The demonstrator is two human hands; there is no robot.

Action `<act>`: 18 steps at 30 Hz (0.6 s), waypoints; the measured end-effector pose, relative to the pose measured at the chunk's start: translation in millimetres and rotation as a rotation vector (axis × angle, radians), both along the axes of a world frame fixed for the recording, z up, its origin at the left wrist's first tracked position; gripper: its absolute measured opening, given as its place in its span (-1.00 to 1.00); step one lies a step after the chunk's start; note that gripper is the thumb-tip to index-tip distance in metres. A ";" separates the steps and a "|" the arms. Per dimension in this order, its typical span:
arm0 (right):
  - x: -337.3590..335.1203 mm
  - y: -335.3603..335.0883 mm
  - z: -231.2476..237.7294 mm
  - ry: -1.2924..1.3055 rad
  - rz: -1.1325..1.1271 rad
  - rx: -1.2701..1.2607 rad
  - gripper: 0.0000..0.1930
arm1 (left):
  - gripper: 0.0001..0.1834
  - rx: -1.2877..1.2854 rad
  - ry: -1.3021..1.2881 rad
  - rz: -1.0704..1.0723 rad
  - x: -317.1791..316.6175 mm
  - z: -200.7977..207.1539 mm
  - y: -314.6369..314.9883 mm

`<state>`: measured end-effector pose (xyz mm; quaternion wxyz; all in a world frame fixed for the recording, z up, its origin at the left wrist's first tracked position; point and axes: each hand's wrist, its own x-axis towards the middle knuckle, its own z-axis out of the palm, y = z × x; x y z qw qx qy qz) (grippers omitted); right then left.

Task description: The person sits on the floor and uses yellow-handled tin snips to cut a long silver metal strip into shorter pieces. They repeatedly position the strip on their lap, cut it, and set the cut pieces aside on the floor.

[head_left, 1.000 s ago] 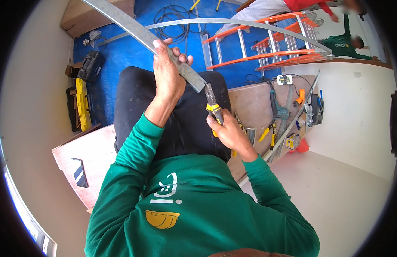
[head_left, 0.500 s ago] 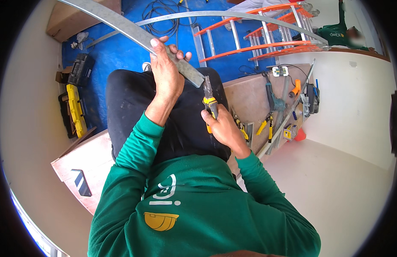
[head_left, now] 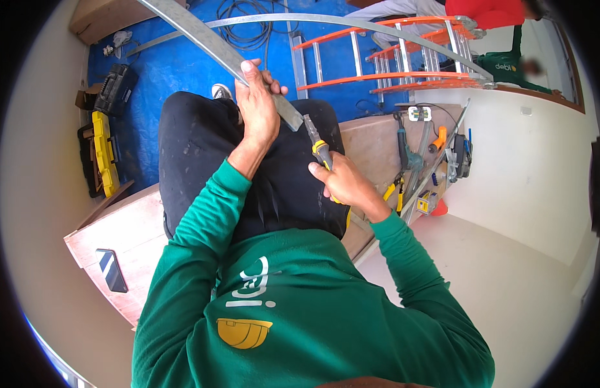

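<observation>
My left hand (head_left: 258, 119) is closed around a grey metal channel (head_left: 209, 46) near its lower end. The channel slants up to the left over my black trousers. In my right hand (head_left: 349, 184) are pliers (head_left: 320, 150) with yellow and black handles, fingers wrapped round the grips. The plier jaws point up and left, right beside the cut end of the channel. Whether they touch the metal I cannot tell.
An orange ladder (head_left: 352, 81) lies on the blue floor sheet, crossed by a long metal strip (head_left: 326, 21). On the wooden bench are a teal power tool (head_left: 407, 149), other tools and a phone (head_left: 112, 270). A yellow case (head_left: 105, 152) stands left. Another person in red (head_left: 484, 11) is beyond the ladder.
The pliers have turned, and my right hand has shifted a little right and down. The far part of the channel has swung right. A person's red top has come further into view.
</observation>
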<state>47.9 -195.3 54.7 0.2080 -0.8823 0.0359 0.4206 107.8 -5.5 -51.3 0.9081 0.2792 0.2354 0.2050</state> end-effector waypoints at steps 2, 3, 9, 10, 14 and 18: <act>5.5 -2.8 5.3 0.119 -0.059 0.102 -0.59 | -0.32 -0.023 -0.009 0.001 -0.3 -2.8 1.9; 7.0 -3.3 6.1 0.149 -0.115 0.117 -0.59 | -0.32 -0.048 -0.023 -0.003 0.3 -3.0 2.0; 5.8 -10.7 6.5 0.217 -0.176 0.188 -0.52 | -0.27 -0.175 -0.042 -0.085 -0.7 -6.4 8.0; 5.6 -12.7 7.4 0.232 -0.198 0.211 -0.50 | -0.25 -0.227 -0.061 -0.101 -1.7 -8.5 12.2; 1.4 -27.5 21.2 0.285 -0.231 0.247 -0.47 | -0.16 -0.241 -0.097 -0.198 -7.4 -10.3 17.2; -4.2 -42.3 34.3 0.525 -0.331 0.544 -0.50 | -0.10 -0.380 -0.218 -0.304 -10.5 -1.2 25.5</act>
